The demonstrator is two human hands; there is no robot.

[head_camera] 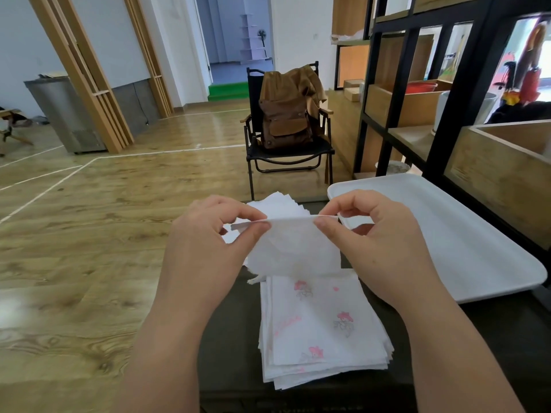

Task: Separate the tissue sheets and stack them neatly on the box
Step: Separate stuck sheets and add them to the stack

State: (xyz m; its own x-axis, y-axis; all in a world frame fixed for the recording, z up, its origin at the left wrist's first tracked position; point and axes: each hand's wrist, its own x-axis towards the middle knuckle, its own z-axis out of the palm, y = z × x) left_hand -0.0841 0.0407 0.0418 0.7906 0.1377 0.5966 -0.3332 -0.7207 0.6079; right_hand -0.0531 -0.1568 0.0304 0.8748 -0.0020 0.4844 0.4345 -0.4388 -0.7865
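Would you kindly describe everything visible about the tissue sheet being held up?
The tissue sheet is thin, white and slightly translucent, looking like soft paper. It hangs from its top edge, pinched by the left hand and the right hand, above the printed tissue stack on the dark box. Its lower edge looks crumpled.

A large indoor hall or studio space: wood-look floor (119,180) with white taped lines, a folding chair (286,156) (brown backpack (283,123) on it), open shelving (417,84) right of the chair.
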